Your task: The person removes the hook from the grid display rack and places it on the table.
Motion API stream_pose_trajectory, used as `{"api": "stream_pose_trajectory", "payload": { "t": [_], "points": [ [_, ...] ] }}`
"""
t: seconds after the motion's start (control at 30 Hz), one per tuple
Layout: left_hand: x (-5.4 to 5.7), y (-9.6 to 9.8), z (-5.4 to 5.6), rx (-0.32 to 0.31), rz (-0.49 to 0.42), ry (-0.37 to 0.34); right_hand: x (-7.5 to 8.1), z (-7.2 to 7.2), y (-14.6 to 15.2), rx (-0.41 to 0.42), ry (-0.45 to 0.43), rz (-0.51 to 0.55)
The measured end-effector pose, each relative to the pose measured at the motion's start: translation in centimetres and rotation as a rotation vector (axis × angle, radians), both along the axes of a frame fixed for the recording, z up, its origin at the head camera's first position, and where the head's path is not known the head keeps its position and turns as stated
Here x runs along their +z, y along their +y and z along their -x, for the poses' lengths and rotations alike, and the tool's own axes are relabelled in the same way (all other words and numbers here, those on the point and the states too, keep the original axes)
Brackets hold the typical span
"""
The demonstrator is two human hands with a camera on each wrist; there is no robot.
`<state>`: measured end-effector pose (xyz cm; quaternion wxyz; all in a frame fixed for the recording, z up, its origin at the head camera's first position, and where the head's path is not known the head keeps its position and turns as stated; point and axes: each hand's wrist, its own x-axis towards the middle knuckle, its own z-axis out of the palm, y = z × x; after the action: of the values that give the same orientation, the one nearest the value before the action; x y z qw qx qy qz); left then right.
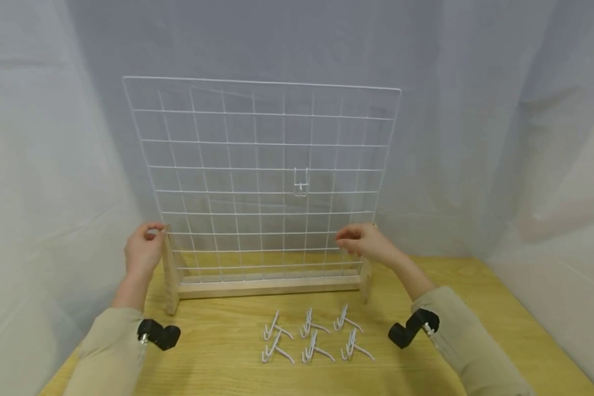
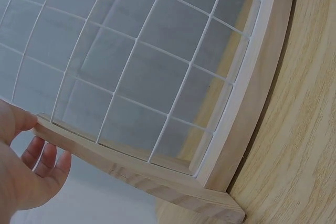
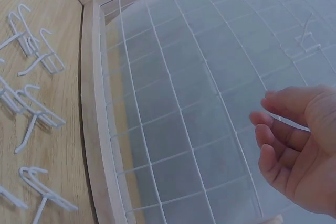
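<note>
A white wire grid panel point(image 1: 269, 144) stands upright in a pale wooden stand point(image 1: 272, 287) on the table. My left hand point(image 1: 144, 248) pinches the top end of the stand's left side post; in the left wrist view the thumb lies over the post's tip point(image 2: 63, 139), with the fingers curled beneath. In front of the grid's lower right part, my right hand point(image 1: 363, 242) holds nothing, its fingers loosely bent. A single white wire hook point(image 1: 301, 187) hangs on the grid, right of its middle.
Several more white hooks point(image 1: 313, 347) lie in two rows on the wood-grain table point(image 1: 218, 352), in front of the stand. Pale sheeting point(image 1: 475, 137) surrounds the table at the back and sides.
</note>
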<state>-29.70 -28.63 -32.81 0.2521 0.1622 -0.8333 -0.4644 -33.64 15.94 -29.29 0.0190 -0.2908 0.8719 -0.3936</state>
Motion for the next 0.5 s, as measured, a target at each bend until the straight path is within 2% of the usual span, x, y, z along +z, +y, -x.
{"api": "stream_pose_trajectory", "payload": {
  "t": [0.2, 0.5],
  "points": [
    [-0.2, 0.4, 0.1, 0.0, -0.006, 0.005, 0.8, 0.4, -0.5, -0.038, 0.017, 0.048],
    [-0.1, 0.4, 0.3, -0.002, -0.001, 0.008, 2.6, 0.7, -1.3, -0.069, -0.002, 0.088]
  ]
}}
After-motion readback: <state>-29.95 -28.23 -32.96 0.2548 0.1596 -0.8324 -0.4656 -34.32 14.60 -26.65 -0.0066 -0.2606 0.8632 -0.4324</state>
